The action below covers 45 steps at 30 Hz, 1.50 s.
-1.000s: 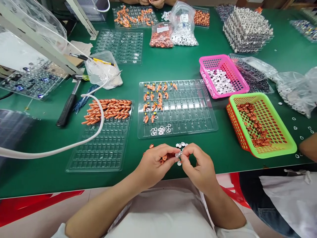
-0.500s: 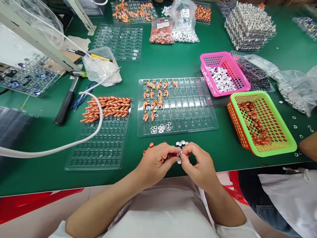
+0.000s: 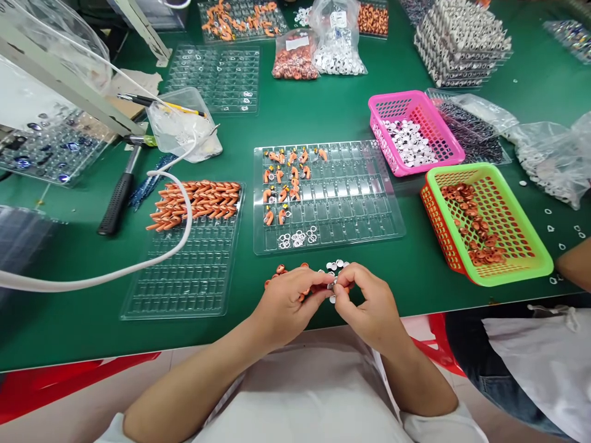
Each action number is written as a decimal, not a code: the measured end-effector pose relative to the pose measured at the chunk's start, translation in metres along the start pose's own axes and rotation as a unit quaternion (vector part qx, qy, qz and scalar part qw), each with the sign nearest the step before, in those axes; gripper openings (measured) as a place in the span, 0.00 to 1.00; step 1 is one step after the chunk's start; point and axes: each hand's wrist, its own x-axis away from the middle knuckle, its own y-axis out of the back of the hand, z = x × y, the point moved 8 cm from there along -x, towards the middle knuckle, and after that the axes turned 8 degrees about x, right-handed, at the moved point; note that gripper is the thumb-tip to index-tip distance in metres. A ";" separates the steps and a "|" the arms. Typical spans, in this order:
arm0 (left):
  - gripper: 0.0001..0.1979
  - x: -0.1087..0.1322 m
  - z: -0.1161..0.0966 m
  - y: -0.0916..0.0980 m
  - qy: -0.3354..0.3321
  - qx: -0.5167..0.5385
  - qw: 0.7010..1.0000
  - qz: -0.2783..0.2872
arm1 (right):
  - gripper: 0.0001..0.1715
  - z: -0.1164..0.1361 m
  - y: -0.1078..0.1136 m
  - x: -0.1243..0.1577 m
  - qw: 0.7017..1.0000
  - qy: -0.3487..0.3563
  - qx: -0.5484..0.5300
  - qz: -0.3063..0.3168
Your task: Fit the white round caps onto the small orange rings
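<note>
My left hand (image 3: 287, 303) and my right hand (image 3: 369, 304) meet fingertip to fingertip just above the green table's (image 3: 323, 117) near edge. Both are closed in a pinch on a tiny silver-white part (image 3: 331, 285), with small orange pieces showing at my left fingers. A small heap of orange rings (image 3: 280, 271) and white round parts (image 3: 335, 266) lies on the table right behind my fingers. Beyond them a clear plastic tray (image 3: 351, 197) holds several orange pieces in its left pockets and white rings at its front.
A second clear tray (image 3: 184, 277) with a row of orange parts lies to the left, crossed by a white hose (image 3: 92, 280). A hammer (image 3: 117, 194) lies further left. A green-orange basket (image 3: 489, 224) and a pink basket (image 3: 413, 132) stand right. Another person's arm (image 3: 575, 264) reaches in at far right.
My hands stay pinched together on the small part, with only slight finger movement. The view has shifted a little, so everything sits slightly higher in the picture.
</note>
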 end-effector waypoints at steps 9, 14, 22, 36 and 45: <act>0.07 0.000 0.000 -0.002 0.006 -0.034 0.999 0.006 | 0.07 -0.003 -0.001 -0.002 1.000 -0.006 -0.020 0.023; 0.08 -0.001 -0.004 0.000 -0.012 -0.013 1.000 -0.003 | 0.07 -0.006 -0.002 -0.003 0.996 -0.026 -0.065 0.054; 0.11 0.002 -0.008 -0.002 -0.034 0.014 0.999 0.018 | 0.05 -0.010 -0.009 -0.003 0.984 -0.068 -0.117 0.113; 0.07 0.005 0.003 0.000 0.048 0.055 0.997 0.006 | 0.07 -0.011 -0.013 -0.005 0.986 -0.059 -0.104 0.116; 0.04 0.011 0.030 -0.007 0.283 0.353 0.892 -0.015 | 0.12 -0.017 -0.009 -0.002 0.964 -0.057 -0.233 0.115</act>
